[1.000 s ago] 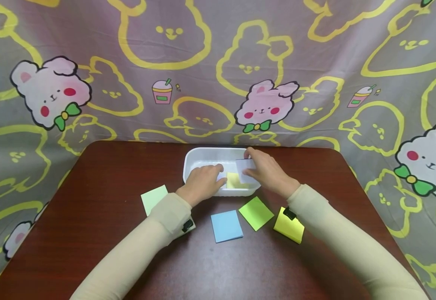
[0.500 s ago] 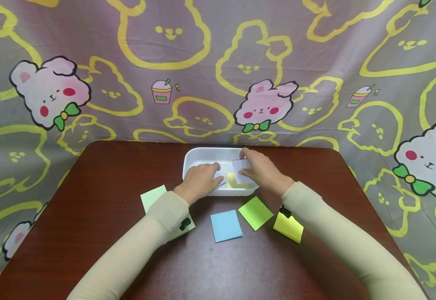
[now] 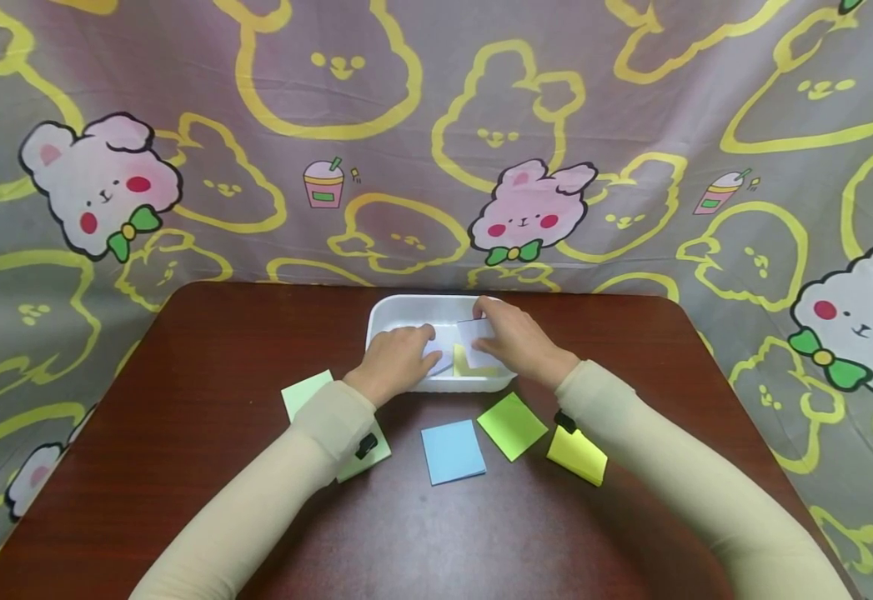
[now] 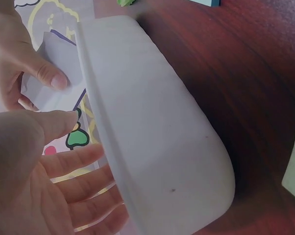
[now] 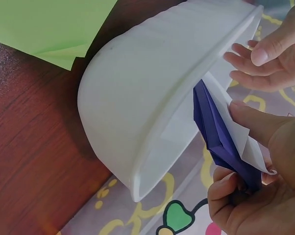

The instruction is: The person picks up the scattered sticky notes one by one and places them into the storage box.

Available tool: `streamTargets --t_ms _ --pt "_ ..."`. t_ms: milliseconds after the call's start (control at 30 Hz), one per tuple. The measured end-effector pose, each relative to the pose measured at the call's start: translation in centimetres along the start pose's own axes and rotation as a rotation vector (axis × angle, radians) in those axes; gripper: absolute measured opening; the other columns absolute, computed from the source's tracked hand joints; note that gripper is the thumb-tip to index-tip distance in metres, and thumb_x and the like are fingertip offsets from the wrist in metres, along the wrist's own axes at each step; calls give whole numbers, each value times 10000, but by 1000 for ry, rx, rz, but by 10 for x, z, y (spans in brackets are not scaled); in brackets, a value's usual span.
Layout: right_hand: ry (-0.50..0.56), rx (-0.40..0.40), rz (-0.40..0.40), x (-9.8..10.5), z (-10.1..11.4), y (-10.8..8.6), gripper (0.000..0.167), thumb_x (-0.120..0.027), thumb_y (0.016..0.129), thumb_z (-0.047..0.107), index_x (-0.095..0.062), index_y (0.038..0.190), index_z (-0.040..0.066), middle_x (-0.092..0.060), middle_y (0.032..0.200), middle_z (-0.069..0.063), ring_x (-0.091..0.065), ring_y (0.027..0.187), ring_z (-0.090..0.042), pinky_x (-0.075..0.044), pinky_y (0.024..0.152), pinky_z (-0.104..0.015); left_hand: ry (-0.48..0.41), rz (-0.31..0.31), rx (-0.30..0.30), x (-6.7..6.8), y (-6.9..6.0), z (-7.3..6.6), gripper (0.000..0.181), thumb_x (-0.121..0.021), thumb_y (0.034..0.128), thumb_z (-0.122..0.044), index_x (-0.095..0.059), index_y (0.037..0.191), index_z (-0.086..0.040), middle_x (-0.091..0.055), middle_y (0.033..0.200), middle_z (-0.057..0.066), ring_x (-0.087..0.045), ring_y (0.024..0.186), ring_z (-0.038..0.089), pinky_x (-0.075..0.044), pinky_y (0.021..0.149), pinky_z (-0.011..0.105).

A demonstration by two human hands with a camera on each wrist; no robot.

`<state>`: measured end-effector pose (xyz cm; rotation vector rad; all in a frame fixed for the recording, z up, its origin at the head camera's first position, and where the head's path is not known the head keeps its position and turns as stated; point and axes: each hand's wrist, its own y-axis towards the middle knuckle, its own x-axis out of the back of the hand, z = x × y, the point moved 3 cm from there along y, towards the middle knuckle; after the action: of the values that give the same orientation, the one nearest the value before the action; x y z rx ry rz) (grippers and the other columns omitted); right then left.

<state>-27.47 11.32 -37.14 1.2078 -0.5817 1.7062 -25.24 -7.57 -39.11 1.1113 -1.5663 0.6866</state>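
Note:
My right hand (image 3: 519, 340) pinches a small stack of purple sticky notes (image 5: 221, 132) with a pale sheet on top, between thumb and fingers. It holds the stack over the right end of a white plastic tray (image 3: 394, 307). My left hand (image 4: 54, 166) hovers at the tray's left side, thumb and fingers apart, with nothing between them. Inside the tray lie a pale lavender note (image 3: 442, 360), partly hidden by the left hand, and a yellow note (image 3: 461, 363), partly covered by the held stack.
Before the tray, on the brown table (image 3: 203, 350), lie a blue pad (image 3: 454, 452), a lime green pad (image 3: 513, 427) and a yellow pad (image 3: 577, 456). Pale green notes (image 3: 367, 457) show around the left sleeve. A patterned cloth (image 3: 406, 167) hangs behind the table.
My right hand has shifted a little left over the tray with the sticky notes. The left hand has drifted slightly left. The pads on the table have stayed put.

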Motion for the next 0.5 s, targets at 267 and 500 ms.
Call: streamTargets --t_ms 267,500 --pt "9 -13 18 -6 -3 4 382 -794 872 124 -557 1159 35 -665 1076 -120 -593 945 -258 -522 839 -417 -11 23 21 -2 1 4 344 -638 994 -325 -650 1210 -57 -750 1093 149 -719 983 321 -558 808 489" --pt "-7 -12 17 -10 -4 10 391 -800 866 122 -560 1161 31 -678 1088 -125 -602 948 -255 -527 842 -422 -13 49 40 -1 4 5 360 -622 1003 -333 -642 1241 -64 -746 1119 149 -715 1007 317 -556 838 483"
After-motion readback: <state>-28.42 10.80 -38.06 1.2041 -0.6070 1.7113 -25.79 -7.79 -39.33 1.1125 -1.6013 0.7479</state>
